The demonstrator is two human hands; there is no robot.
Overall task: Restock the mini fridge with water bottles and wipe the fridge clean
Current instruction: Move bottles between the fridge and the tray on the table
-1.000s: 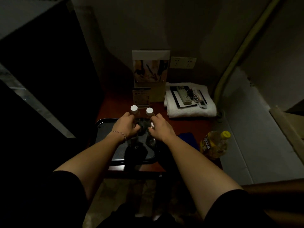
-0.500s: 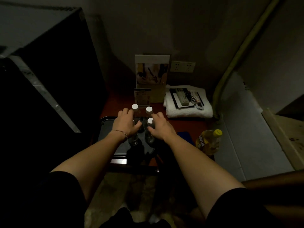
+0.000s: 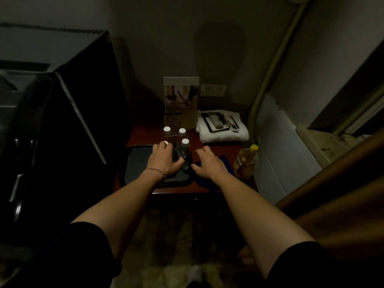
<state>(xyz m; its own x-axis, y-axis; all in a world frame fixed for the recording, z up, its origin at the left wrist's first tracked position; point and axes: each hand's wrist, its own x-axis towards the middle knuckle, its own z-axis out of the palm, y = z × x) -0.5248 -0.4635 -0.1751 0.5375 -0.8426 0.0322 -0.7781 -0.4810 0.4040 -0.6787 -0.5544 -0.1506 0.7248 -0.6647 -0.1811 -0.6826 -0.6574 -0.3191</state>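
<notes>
The left hand (image 3: 165, 161) curled round a clear, white-capped bottle (image 3: 166, 143), mostly hidden beneath its fingers. The right hand (image 3: 208, 164) hung loosely spread just right of another bottle (image 3: 185, 152) on the glossy black tray (image 3: 139, 163); dimness blurred detail.

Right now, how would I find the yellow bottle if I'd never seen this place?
Look at the reddish table against the wall. At its right edge, past the folded white towel and beside the blue cloth, stands the yellow bottle. Its cap and contents are yellow, while the water bottles have white caps.
</notes>
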